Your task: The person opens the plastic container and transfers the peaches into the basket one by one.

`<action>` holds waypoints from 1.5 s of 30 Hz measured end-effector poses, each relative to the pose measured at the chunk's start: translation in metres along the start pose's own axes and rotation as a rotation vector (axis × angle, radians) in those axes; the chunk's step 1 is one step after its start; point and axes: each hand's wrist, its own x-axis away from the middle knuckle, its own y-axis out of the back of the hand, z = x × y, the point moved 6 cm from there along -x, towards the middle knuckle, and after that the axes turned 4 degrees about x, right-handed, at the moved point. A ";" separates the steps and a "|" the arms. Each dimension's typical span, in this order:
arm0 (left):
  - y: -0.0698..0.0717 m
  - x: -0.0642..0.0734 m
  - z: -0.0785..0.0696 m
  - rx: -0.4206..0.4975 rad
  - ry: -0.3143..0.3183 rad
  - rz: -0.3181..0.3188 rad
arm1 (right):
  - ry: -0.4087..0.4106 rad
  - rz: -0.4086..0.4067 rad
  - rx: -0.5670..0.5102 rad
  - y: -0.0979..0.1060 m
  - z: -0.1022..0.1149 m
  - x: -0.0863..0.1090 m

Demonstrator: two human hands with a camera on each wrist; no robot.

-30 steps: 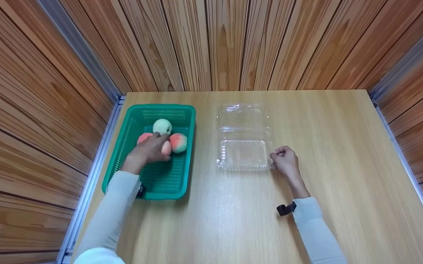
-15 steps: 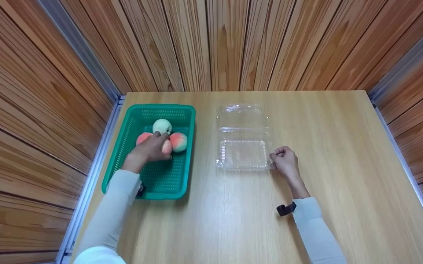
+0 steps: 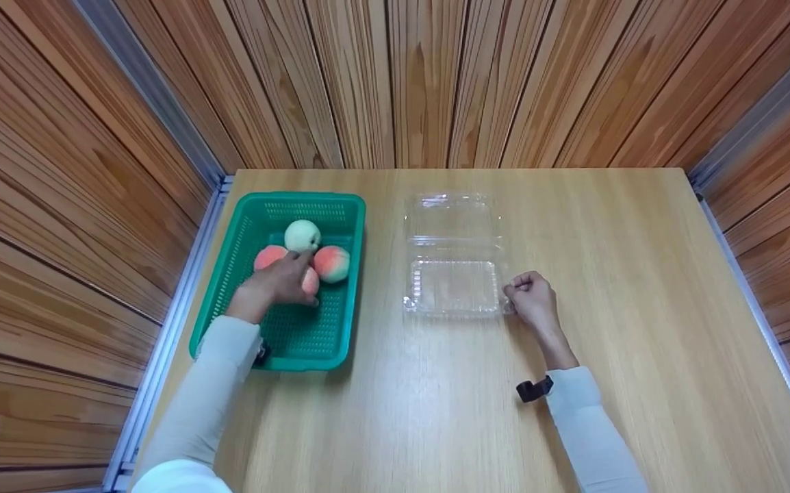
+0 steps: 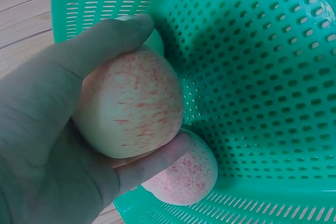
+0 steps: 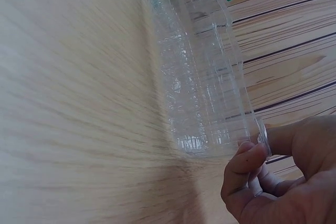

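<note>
Inside the green basket [image 3: 306, 359], my left hand [image 3: 274, 282] grips a peach [image 4: 131, 103], thumb on one side and fingers curled round the other. Close about it lie a pale peach [image 3: 302, 235], a red-and-cream peach [image 3: 332, 264] to the right and a pinkish peach [image 3: 270, 256] partly behind the hand. A clear plastic clamshell box [image 3: 454, 287] stands with its lid [image 3: 453, 213] laid back on the table. At the box's right edge, my right hand [image 3: 534, 298] pinches the rim between thumb and curled fingers, as the right wrist view shows.
The wooden table [image 3: 395, 411] carries the basket at left and the box at centre. Wood-panelled walls [image 3: 429, 82] rise behind and at both sides, with a metal rail [image 3: 162, 329] along the left edge. A small black device [image 3: 534, 390] sits on the right wrist.
The left hand has shifted very slightly in the basket, and the peaches beside it have moved a touch. The right hand and the clamshell box have stayed in place.
</note>
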 end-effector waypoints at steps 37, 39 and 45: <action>-0.004 -0.009 0.003 0.063 0.021 0.076 | 0.012 0.023 -0.042 0.000 -0.002 -0.002; -0.002 -0.009 0.002 0.071 0.016 0.059 | 0.014 0.028 -0.046 0.000 -0.003 -0.003; 0.002 -0.008 0.000 0.090 -0.017 0.022 | 0.027 0.034 -0.022 -0.001 -0.002 -0.004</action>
